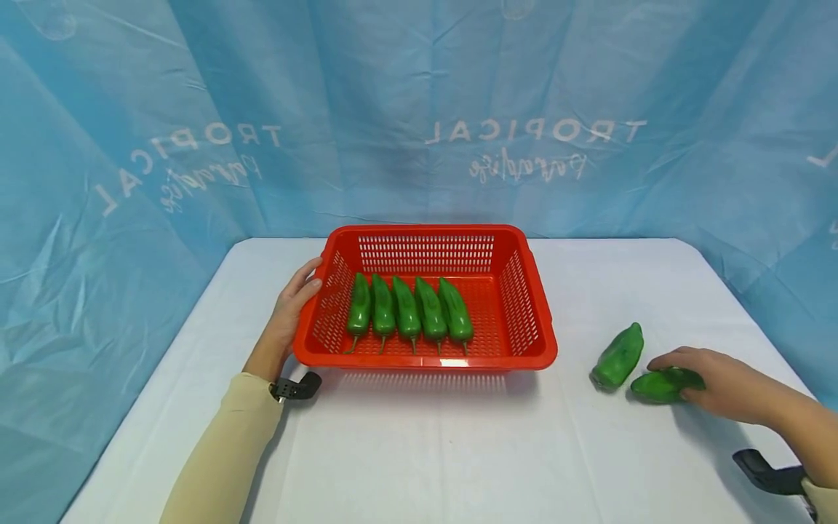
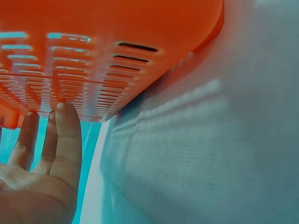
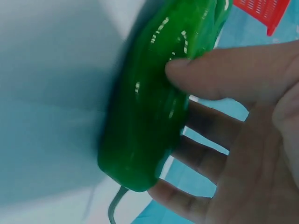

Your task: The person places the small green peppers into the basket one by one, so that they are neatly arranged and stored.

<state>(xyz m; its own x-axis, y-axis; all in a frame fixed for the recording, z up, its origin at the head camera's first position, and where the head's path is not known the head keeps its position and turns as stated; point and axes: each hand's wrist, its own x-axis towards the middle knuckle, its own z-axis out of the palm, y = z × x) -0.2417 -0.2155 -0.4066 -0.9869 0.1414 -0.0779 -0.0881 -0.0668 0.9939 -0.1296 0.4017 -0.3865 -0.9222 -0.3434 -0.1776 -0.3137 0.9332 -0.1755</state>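
Note:
A red plastic basket (image 1: 419,362) with slotted walls stands toward the back of the table. Inside, several green peppers (image 1: 407,309) lie side by side, stems toward the front. My left hand (image 1: 294,306) rests against the basket's left side; the left wrist view has its straight fingertips (image 2: 68,112) at the slotted wall. On the right, my right hand (image 1: 727,382) holds a green pepper (image 1: 657,387) low over the table, thumb on one side and fingers on the other, as the right wrist view displays. Just left of it lies another green pepper (image 1: 617,358).
White cloth covers the table (image 1: 445,444). Blue printed sheeting (image 1: 406,109) hangs behind it and at both sides. A black wrist device (image 1: 297,386) sits on the left wrist, and a similar one (image 1: 769,473) on the right.

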